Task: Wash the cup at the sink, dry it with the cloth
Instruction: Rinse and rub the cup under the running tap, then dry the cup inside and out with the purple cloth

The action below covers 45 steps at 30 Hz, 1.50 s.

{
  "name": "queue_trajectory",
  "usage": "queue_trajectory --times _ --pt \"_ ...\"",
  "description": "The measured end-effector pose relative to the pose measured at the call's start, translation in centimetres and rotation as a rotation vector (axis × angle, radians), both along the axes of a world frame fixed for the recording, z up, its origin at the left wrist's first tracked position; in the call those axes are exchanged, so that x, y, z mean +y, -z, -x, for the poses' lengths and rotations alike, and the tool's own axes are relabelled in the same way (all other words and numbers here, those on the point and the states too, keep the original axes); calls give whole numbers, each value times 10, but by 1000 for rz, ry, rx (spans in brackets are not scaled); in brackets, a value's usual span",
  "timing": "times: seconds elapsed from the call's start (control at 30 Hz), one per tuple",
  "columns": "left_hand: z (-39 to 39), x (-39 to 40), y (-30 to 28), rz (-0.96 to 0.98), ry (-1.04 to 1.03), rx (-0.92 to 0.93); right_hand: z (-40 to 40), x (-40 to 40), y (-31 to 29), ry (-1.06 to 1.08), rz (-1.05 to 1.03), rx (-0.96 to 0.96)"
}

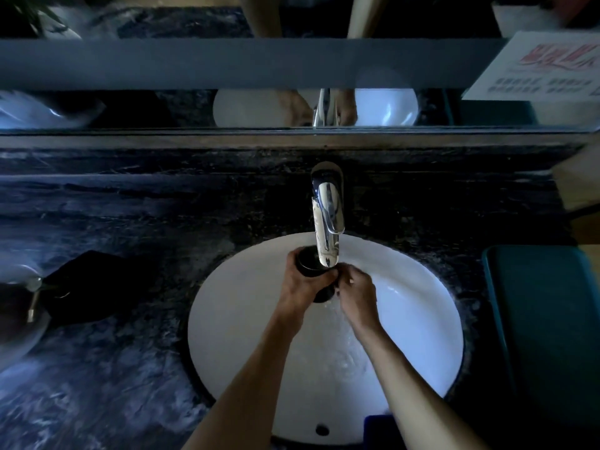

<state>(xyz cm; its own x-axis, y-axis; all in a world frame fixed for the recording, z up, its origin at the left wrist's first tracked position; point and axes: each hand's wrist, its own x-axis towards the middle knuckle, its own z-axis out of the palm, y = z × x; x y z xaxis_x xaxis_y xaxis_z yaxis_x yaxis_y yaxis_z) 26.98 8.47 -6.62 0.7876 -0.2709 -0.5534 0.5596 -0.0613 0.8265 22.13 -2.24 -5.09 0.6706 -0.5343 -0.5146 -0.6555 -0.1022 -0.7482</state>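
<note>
A small dark cup [310, 259] is held under the chrome tap [327, 219], over the white oval sink [233, 306]. My left hand [303, 284] wraps around the cup's side. My right hand [355, 295] touches the cup from the right, fingertips near its lower edge. Water runs down into the basin below the hands. A dark cloth [91, 284] lies crumpled on the counter, left of the sink.
The counter [130, 206] is dark marble. A teal tray [545, 336] sits right of the sink. A glass bowl [19, 306] stands at the far left edge. A mirror [194, 105] and grey shelf run along the back, with a printed card [539, 69] at right.
</note>
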Motion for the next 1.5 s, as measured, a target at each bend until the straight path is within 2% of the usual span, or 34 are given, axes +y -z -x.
queue_trajectory --times 0.13,0.23,0.3,0.37,0.57,0.77,1.03,1.27,1.4,1.5 --pt "0 -2 -6 -61 81 -99 -8 -17 -37 58 14 -158" --pt "5 -3 -10 -44 89 -120 -16 -20 -84 31 -109 -348" --pt "6 -3 -13 -31 120 -160 -23 -16 -108 -47 -199 -388" --pt "7 -4 -17 -7 152 -204 -29 -10 -120 -73 -234 -367" --pt "16 2 -21 -85 58 -187 -42 -10 -134 78 -395 -271" --pt "23 8 -24 -114 46 -187 -37 -14 -134 9 -395 -248" --pt "22 8 -29 -75 -12 -174 -28 -4 -111 59 -350 -173" --pt "40 16 -36 -113 -102 -158 -4 -10 -108 90 -364 -253" --pt "55 21 -46 -148 -264 3 44 -22 -103 49 -234 -210" --pt "73 29 -52 -115 -292 135 86 -32 -98 -62 -112 -200"
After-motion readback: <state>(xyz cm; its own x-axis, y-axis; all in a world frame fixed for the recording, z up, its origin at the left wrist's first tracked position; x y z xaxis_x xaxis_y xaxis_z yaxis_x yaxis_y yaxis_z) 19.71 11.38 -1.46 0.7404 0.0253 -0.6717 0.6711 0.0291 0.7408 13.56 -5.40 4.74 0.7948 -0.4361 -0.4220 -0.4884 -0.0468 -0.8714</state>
